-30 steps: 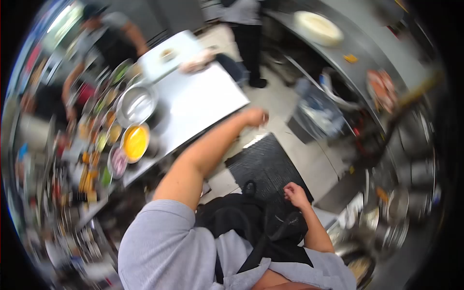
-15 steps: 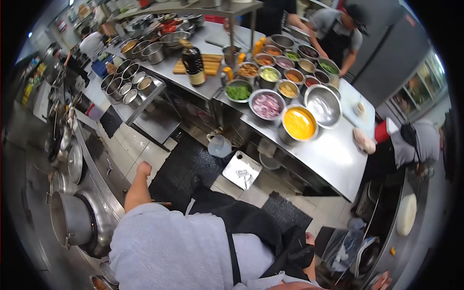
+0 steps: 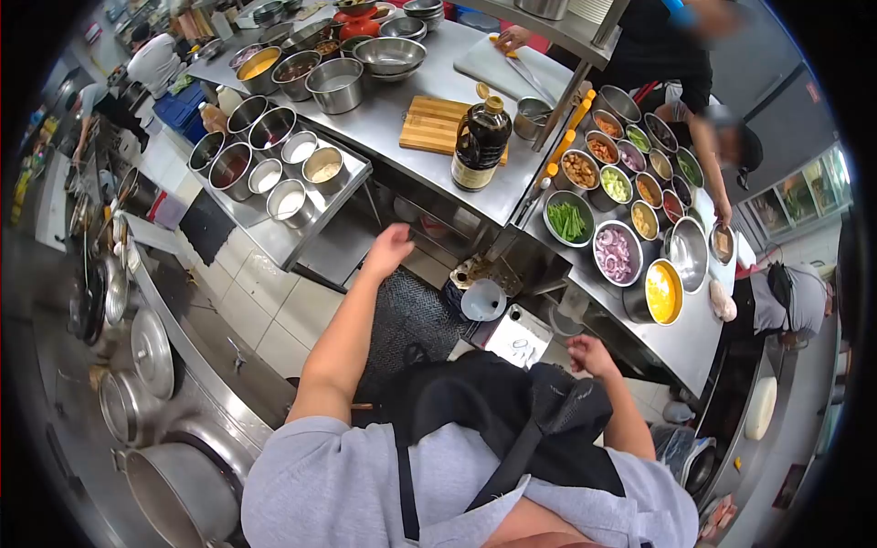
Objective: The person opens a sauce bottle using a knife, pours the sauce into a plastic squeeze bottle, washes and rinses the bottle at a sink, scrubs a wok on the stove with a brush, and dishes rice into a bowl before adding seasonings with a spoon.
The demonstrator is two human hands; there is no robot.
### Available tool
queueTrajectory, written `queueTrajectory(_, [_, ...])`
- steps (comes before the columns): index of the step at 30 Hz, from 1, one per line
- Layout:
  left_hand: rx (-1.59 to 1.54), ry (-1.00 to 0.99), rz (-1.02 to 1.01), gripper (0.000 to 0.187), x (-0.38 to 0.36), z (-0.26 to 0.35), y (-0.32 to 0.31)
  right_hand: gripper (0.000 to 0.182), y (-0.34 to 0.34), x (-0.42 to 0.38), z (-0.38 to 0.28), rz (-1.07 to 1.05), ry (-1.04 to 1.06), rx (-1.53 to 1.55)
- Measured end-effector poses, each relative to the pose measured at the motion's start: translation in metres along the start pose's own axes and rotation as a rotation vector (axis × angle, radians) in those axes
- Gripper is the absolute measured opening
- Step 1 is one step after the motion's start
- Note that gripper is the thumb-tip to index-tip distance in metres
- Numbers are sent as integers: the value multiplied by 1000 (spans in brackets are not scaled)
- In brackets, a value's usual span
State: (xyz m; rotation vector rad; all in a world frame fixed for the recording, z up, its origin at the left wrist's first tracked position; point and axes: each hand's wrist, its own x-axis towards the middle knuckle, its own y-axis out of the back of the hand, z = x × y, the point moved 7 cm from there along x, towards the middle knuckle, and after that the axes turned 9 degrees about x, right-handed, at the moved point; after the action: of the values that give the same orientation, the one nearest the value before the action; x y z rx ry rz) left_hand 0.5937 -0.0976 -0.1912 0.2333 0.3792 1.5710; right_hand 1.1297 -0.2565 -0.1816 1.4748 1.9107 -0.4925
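Note:
My left hand (image 3: pixel 391 247) is held out in front of me with nothing in it, its fingers loosely stretched and apart. Beyond it, a large dark sauce bottle (image 3: pixel 477 173) with a yellow cap stands on the steel counter next to a wooden board (image 3: pixel 425 125). My right hand (image 3: pixel 594 354) hangs in the air near the counter's front edge, fingers a little bent and apart, also holding nothing. Nearest to it on the counter are a pot of yellow liquid (image 3: pixel 661 294) and a bowl of chopped purple onion (image 3: pixel 615 254).
Several bowls of chopped food, including greens (image 3: pixel 568 219), crowd the right counter. A lower steel table (image 3: pixel 265 222) on the left holds several pots. Behind my left arm is a large pot (image 3: pixel 187 493). A plastic jug (image 3: pixel 482 300) sits low ahead. Co-workers stand across the counter.
My view has shifted, bringing the counter and bottle closer. My left hand has reached forward and to the right. My right hand has risen from beside my body.

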Motion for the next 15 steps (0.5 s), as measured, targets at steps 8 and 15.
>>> queueTrajectory(8, [506,-846,230,70,111,322,19,29,-61,42,-88,-80,33,-23])
queueTrajectory(15, [1121,-876,121,71,171,326,-13,32,-86,101,-158,-162,180,-26])
